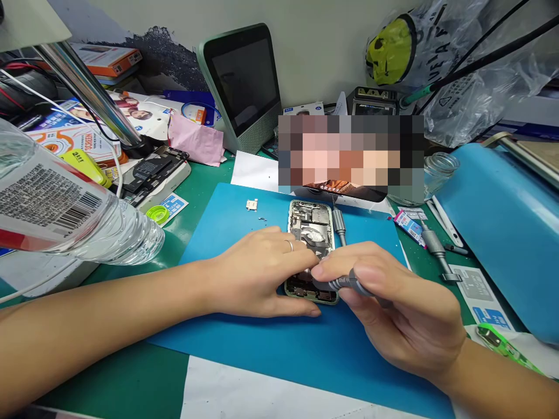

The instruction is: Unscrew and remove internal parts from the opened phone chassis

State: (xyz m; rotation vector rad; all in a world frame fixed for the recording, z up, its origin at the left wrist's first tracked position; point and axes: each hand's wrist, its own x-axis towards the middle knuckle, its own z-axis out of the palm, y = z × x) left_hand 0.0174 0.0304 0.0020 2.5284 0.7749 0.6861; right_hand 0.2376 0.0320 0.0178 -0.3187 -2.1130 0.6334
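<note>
An opened smartphone (318, 233), its inner parts bare, lies on a blue mat (257, 355). My left hand (264, 270) rests across its left side and holds it against the mat, fingers over the middle and thumb along the lower edge. Pinched in my right hand (399, 302) is a grey screwdriver (347, 281) over the phone's lower part; its tip cannot be made out. A second grey screwdriver (339, 224) lies just right of the phone. Left of the phone sit a small metal plate (252, 205) and tiny dark bits (262, 219).
Behind the mat a phone with a blurred screen (349, 151) leans up. At left stand a water bottle (82, 203) and a lamp post (94, 93). A smart display (244, 81) is at the back; another screwdriver (434, 244) and a blue case (506, 233) are at right.
</note>
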